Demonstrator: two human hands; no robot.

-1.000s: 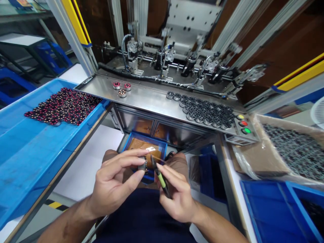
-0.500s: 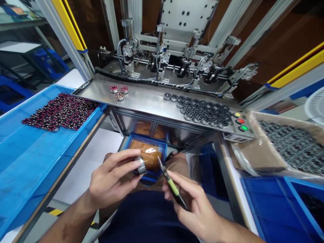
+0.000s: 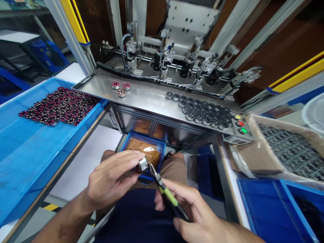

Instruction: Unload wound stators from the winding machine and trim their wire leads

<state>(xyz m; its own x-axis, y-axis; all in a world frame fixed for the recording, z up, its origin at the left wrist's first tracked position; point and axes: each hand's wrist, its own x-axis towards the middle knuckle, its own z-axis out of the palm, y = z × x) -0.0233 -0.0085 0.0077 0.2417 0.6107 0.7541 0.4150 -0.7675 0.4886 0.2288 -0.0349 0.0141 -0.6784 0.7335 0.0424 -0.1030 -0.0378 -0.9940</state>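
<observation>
My left hand [image 3: 111,179] is closed on a small round motor stator [image 3: 143,165] with a silvery side, its fingertips and thumb gripping the edges. My right hand [image 3: 189,202] wraps round the green-and-black handles of a pair of wire cutters [image 3: 167,192]. Their pointed jaws lie just right of the stator; whether they touch it I cannot tell. Below both sits a blue bin [image 3: 163,152] with a brown, shiny lining, partly hidden by the hands.
Three stators [image 3: 121,92] with pink or copper windings stand on the steel ledge [image 3: 146,99], left of many dark ones [image 3: 207,113]. A blue tray [image 3: 30,148] of stators lies left. Button box [image 3: 239,128], lined carton [image 3: 291,148] and blue crate [image 3: 263,202] are right. Machine fixtures [image 3: 187,65] stand behind.
The wire cutters have moved left, their jaws now close to the stator and seemingly parted. The stator has turned slightly in my left hand. The view has shifted a little.
</observation>
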